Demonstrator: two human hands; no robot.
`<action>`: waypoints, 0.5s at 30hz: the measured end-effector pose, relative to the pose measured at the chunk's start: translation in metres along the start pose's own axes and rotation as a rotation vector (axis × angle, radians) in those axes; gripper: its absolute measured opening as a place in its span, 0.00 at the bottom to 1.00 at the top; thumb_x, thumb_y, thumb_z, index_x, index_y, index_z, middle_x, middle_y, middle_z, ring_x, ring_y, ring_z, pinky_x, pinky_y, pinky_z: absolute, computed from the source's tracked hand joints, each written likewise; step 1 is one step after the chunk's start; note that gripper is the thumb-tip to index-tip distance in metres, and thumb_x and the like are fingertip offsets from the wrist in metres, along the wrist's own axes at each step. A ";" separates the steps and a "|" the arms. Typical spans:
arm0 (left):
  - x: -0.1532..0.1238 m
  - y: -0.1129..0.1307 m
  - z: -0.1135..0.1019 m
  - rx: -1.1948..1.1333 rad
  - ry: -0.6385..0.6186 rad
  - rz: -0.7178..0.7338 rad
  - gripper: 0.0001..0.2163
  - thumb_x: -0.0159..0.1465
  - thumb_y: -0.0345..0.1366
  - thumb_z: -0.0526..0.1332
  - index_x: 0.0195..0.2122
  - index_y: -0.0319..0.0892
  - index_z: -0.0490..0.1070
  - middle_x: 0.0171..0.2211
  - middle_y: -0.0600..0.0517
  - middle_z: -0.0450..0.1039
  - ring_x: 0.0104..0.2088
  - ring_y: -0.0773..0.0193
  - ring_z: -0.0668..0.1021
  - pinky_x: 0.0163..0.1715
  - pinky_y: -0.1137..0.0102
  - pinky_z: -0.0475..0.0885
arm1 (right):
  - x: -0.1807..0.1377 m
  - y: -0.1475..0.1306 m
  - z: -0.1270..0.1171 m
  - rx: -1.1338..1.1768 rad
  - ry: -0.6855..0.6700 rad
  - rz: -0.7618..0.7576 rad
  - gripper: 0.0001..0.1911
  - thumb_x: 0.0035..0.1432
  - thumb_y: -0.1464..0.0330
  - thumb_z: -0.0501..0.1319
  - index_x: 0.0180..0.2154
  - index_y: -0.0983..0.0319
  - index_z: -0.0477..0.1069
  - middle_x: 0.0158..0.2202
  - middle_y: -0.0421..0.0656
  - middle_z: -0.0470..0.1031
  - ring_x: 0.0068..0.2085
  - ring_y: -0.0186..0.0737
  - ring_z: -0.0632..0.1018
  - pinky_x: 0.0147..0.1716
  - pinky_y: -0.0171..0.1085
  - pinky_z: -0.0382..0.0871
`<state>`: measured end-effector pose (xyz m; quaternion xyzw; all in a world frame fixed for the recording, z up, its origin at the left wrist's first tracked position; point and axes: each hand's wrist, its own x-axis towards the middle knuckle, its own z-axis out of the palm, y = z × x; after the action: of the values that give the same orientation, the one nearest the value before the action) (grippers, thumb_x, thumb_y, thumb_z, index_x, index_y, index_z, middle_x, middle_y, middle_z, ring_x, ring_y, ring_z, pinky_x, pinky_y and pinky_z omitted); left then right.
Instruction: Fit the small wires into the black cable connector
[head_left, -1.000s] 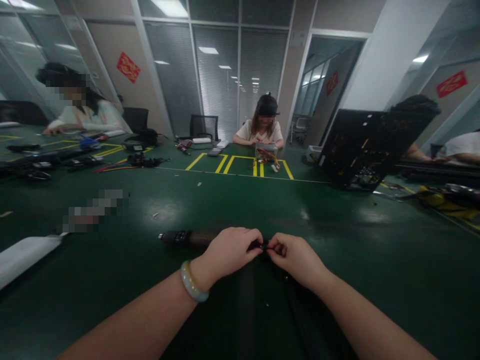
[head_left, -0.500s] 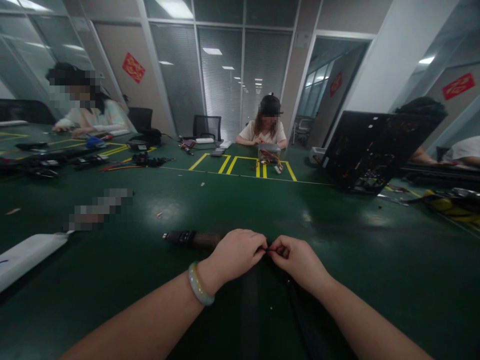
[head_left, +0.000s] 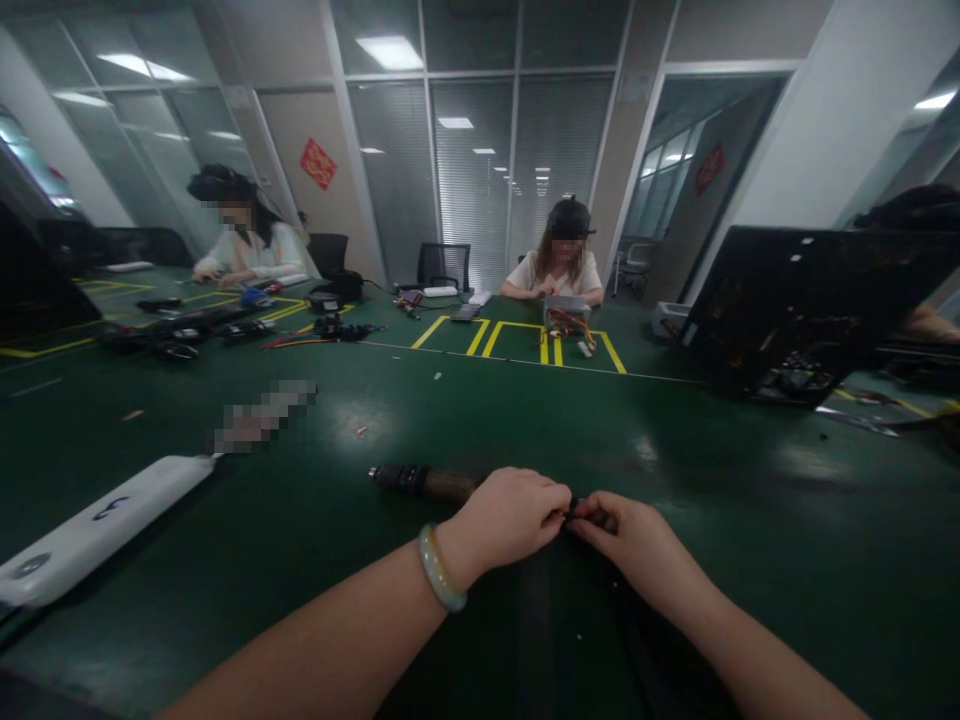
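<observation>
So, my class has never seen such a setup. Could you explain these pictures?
No machine here: a person works bare-handed, and the view comes from one camera on their head, looking forward and down. The left hand, with a bangle on its wrist, and the right hand nearly meet, pinching a small dark piece too unclear to name. On the green table, a dark cylindrical tool lies partly hidden behind the left hand. A white bar-shaped object lies further left. Across the table sits another person, coloured wires in front.

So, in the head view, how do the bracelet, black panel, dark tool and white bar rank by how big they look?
1. Black panel
2. White bar
3. Dark tool, partly hidden by the left hand
4. Bracelet
</observation>
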<state>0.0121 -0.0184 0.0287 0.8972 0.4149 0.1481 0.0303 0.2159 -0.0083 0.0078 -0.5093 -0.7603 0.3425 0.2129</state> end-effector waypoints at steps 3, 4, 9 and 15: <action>0.000 0.000 -0.001 0.001 -0.011 -0.011 0.02 0.66 0.35 0.59 0.37 0.44 0.70 0.36 0.53 0.75 0.38 0.61 0.77 0.39 0.69 0.69 | 0.001 0.003 -0.001 0.002 -0.025 -0.003 0.09 0.57 0.62 0.62 0.38 0.58 0.77 0.33 0.41 0.80 0.33 0.41 0.79 0.30 0.33 0.67; 0.000 0.000 -0.001 -0.001 -0.008 -0.013 0.02 0.66 0.35 0.59 0.38 0.44 0.70 0.37 0.53 0.75 0.38 0.61 0.77 0.39 0.68 0.69 | 0.001 0.003 -0.001 -0.003 -0.032 -0.004 0.09 0.58 0.62 0.62 0.38 0.57 0.77 0.33 0.41 0.80 0.33 0.41 0.79 0.30 0.33 0.67; -0.001 -0.001 -0.001 -0.004 0.011 -0.015 0.03 0.65 0.35 0.59 0.39 0.44 0.70 0.37 0.53 0.76 0.38 0.61 0.77 0.39 0.67 0.69 | 0.001 0.001 -0.001 -0.038 0.024 0.001 0.09 0.61 0.61 0.59 0.36 0.56 0.76 0.32 0.38 0.79 0.32 0.40 0.79 0.28 0.32 0.66; -0.001 0.000 -0.001 -0.006 -0.004 -0.015 0.03 0.66 0.36 0.58 0.40 0.44 0.69 0.37 0.52 0.75 0.39 0.60 0.77 0.41 0.67 0.69 | 0.003 0.005 0.002 -0.026 0.005 0.004 0.10 0.62 0.61 0.59 0.35 0.57 0.75 0.31 0.37 0.79 0.31 0.38 0.78 0.27 0.32 0.64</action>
<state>0.0112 -0.0191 0.0299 0.8942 0.4211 0.1475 0.0350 0.2167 -0.0049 0.0021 -0.5144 -0.7632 0.3315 0.2076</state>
